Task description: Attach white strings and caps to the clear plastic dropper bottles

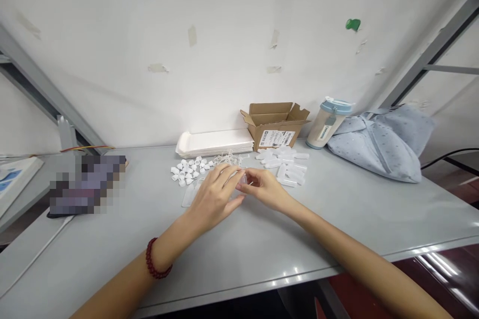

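The right hand (265, 188) pinches a small clear tube (244, 179) over the middle tabletop (232, 259); I can't tell the left hand's (215, 197) grip. Many loose white caps (189, 176) lie left, clear tubes (295, 175) right, so lots seems left.

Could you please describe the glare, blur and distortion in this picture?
Head view: glare dots the table along its front edge; head view: the tumbler leans outward, likely wide-angle distortion; head view: the translucent piece at the right hand looks too indistinct to identify, and mosaic blocks cover the dark object.
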A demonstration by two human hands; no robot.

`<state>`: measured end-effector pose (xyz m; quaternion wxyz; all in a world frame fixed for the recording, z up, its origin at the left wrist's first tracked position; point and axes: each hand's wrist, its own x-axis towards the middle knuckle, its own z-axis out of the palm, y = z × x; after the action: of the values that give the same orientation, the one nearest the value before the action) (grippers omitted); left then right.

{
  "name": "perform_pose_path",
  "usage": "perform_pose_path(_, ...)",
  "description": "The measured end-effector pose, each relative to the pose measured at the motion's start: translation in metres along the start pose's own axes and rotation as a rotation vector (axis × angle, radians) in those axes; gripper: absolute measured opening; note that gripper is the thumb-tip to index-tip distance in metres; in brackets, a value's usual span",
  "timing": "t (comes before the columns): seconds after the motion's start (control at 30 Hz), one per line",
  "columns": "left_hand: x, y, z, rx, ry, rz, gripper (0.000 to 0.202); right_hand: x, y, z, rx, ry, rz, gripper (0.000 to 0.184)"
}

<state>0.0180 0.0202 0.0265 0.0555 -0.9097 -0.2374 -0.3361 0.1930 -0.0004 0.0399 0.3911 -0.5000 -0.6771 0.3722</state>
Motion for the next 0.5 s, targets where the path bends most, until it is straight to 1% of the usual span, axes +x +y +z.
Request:
perform_pose_path(0.13, 0.005, -0.003, 0.005, -0.066, 0.019, -0.021, 0.047, 0.002, 0.001, -0.004, 0.131, -0.067, 0.047, 0.013)
perform_pose_path(0.2, 0.009, -0.004, 0.007, -0.115, 0.007, -0.062, 0.046, 0.003, 0.001, -0.008, 0.175, -0.095, 0.062, 0.013)
perform_pose_path(0.27, 0.012, -0.004, 0.007, -0.177, -0.027, -0.131, 0.047, 0.005, 0.002, -0.011, 0.183, -0.116, 0.087, 0.014)
perform_pose_path(0.33, 0.015, -0.004, 0.007, -0.222, -0.073, -0.196, 0.046, 0.006, 0.003, -0.014, 0.129, -0.134, 0.109, 0.019)
perform_pose_path(0.43, 0.017, -0.004, 0.007, -0.202, -0.140, -0.245, 0.045, 0.006, 0.006, -0.017, -0.095, -0.144, 0.115, 0.025)
perform_pose_path(0.5, 0.018, -0.005, 0.007, -0.157, -0.189, -0.244, 0.044, 0.006, 0.007, -0.018, -0.238, -0.122, 0.110, 0.019)
